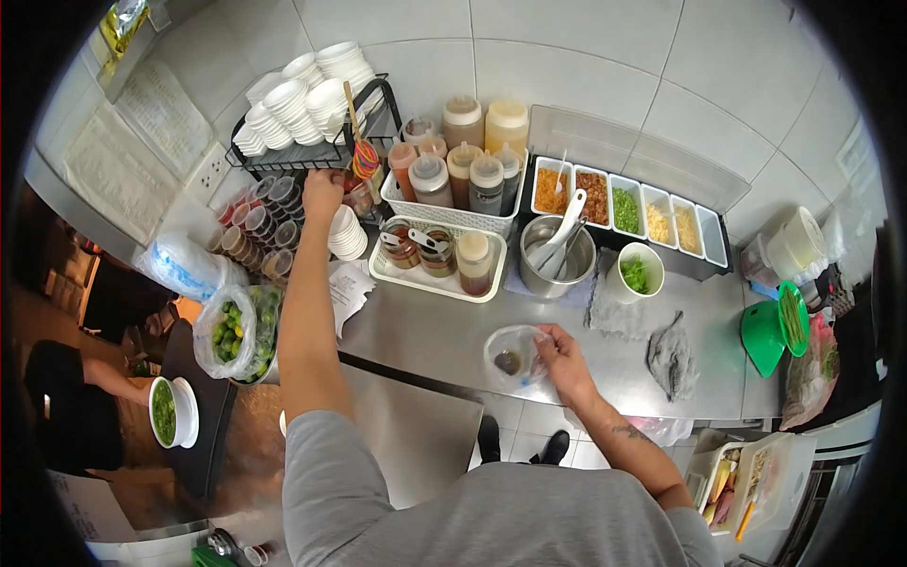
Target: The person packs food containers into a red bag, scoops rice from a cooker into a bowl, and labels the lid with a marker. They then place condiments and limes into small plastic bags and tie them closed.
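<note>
My right hand (565, 361) pinches the rim of a clear plastic bag (505, 357) over the front of the steel counter. Something small and dark lies in the bottom of the bag. My left hand (324, 194) reaches in under the black wire rack (255, 163), beside stacks of small lidded sauce cups (269, 222) and a stack of white bowls (348, 234). Its fingertips are hidden, so what they touch does not show. A white cup with chopped greens (638, 274) stands behind my right hand, beside a steel pot (557, 260) holding ladles.
Squeeze bottles (461, 175) fill a white basket at the back. A topping tray (625, 210) runs along the wall. Grey cloths (673, 359) lie to the right. Limes (227, 335) sit in a bag at left. Beyond them, another person's hand (137, 389) touches a bowl.
</note>
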`<state>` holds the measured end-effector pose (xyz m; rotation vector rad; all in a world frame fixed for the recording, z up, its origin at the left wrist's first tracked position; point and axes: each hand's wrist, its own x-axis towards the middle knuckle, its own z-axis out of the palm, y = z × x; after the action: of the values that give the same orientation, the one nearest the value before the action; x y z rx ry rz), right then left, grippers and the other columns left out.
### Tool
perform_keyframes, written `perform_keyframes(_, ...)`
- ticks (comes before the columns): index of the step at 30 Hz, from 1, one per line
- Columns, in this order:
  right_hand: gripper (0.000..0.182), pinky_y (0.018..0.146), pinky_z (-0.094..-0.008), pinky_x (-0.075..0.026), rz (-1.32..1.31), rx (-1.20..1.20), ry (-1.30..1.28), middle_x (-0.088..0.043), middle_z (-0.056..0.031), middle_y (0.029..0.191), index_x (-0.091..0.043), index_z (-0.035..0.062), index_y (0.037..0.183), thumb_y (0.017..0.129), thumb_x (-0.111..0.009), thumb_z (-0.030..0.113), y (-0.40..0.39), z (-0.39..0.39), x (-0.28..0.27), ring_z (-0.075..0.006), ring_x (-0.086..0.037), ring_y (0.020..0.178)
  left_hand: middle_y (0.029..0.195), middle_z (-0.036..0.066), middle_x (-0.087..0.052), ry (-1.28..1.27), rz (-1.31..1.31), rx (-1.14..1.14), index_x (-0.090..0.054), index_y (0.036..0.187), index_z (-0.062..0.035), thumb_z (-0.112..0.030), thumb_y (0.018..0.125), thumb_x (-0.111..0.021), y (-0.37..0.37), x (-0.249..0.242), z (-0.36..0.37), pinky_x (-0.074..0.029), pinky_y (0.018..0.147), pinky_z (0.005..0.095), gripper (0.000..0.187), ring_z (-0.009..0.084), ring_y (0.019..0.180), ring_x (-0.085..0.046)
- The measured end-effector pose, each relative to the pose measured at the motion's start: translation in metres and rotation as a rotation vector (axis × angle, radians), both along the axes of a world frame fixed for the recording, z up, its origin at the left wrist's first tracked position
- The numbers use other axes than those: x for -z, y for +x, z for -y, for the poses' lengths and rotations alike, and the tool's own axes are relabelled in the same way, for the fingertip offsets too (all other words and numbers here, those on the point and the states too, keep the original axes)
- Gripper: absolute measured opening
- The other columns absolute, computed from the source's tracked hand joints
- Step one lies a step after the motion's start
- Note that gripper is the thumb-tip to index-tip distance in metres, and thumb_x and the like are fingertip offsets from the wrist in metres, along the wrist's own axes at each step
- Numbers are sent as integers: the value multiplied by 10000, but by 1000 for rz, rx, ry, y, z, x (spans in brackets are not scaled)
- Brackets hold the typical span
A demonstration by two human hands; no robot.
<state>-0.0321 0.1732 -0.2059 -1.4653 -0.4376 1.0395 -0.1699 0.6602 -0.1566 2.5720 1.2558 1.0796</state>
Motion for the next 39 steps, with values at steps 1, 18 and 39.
perform_keyframes(1, 242, 741, -216, -416, 20, 1, 33, -584, -44, 911, -543, -7, 1116, 890, -529, 80, -1, -1, -6, -93, -519, 808, 935, 189, -624, -3, 28, 2, -635, 924, -34, -149, 812, -542, -6, -2, 8, -471, 772, 455, 185, 381, 871, -601)
perform_keyframes(18, 325, 681, -235, -418, 373, -170, 65, -522, -6, 847, -538, 9, 1190, 874, -556, 87, 37, -8, 0, -91, -495, 752, 675, 56, -562, -600, 258, 436, -538, 968, -39, -76, 889, -521, -8, -45, 344, -453, 480, 272, 89, 126, 514, -538)
perform_keyframes(39, 406, 594, -213, -411, 497, -308, 129, -583, -31, 975, -519, 50, 1225, 832, -570, 136, 38, 5, 11, -89, -523, 737, 1027, 162, -562, -234, 239, 318, -615, 988, -27, -79, 780, -619, -46, 27, 422, -457, 807, 387, 215, 325, 938, -552)
